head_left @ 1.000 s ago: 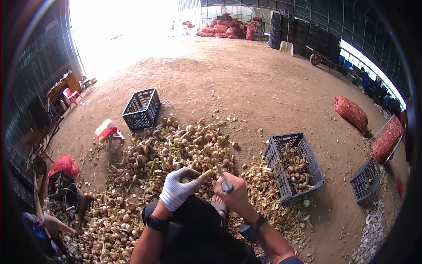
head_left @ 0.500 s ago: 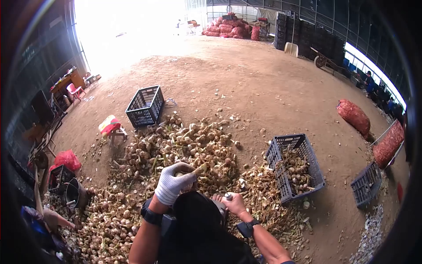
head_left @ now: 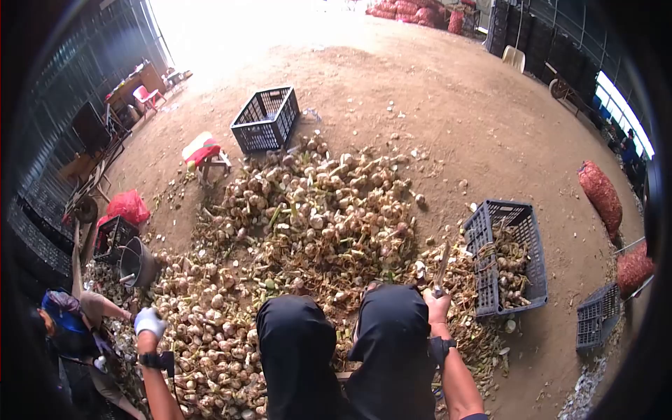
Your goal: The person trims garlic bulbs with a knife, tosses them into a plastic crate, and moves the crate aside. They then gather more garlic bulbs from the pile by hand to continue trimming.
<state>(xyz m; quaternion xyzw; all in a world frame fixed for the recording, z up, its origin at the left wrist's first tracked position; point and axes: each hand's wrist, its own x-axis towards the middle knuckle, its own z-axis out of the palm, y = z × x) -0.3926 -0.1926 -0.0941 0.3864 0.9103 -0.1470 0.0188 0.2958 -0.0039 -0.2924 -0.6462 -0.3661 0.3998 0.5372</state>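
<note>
Hands wide apart: the right hand (head_left: 437, 306) is clamped on a knife (head_left: 442, 264), blade upward for safety, near the right-side crate (head_left: 533, 245). The gloved left hand (head_left: 149, 322) hovers over the garlic heap (head_left: 315, 210) at near left (grasp unclear).

white-gloved left hand (head_left: 149, 321), black wristbands (head_left: 442, 344), black trousers (head_left: 297, 350)

Legible text: none. Surfaces checked: black plastic crate (head_left: 264, 119), grey plastic crate (head_left: 505, 260), red mesh sacks (head_left: 600, 197), red bag (head_left: 127, 207), knife (head_left: 442, 264) held in the right hand (head_left: 438, 306), wrist device (head_left: 442, 344) on that arm. No lettering, label, brand, number or sign can be made out on any of them; any marking is too small or too blurred to tell.
</note>
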